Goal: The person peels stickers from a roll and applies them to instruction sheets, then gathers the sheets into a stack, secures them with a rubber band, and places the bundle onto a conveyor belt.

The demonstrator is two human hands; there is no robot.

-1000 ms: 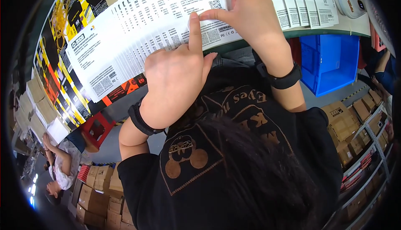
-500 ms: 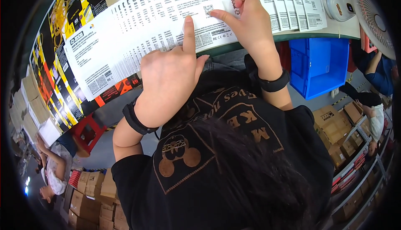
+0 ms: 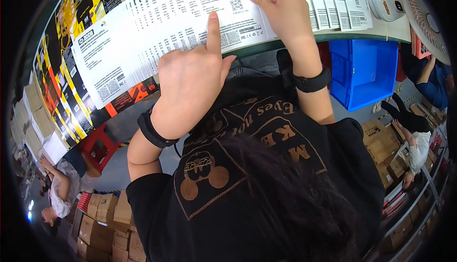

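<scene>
Fanned white printed sheets [image 3: 119, 52] lie in a long overlapping row across the table. My left hand [image 3: 193, 74] rests over the row's near edge. Its index finger points out onto the sheets and its thumb stands apart; the other fingers are bent under. At the row's right end is my right hand [image 3: 289, 17], its thumb stretched across the top sheet's upper right and other fingers curled back, apart from the thumb. The top frame edge cuts off part of this hand. A second fan of white printed sheets [image 3: 350, 9] lies just right of it.
Yellow-and-black printed packaging [image 3: 76, 79] with rubber bands [image 3: 70, 12] lies at the left. A white device [image 3: 386, 5] and a fan [image 3: 426, 24] stand at right. Below the table edge are a blue crate [image 3: 364, 74] and a red stool [image 3: 99, 148]. Other people are nearby.
My right thumb has moved up and the hand's fingers are drawn in more. Red lettering beside the right hand no longer shows. My left finger has shifted slightly upward.
</scene>
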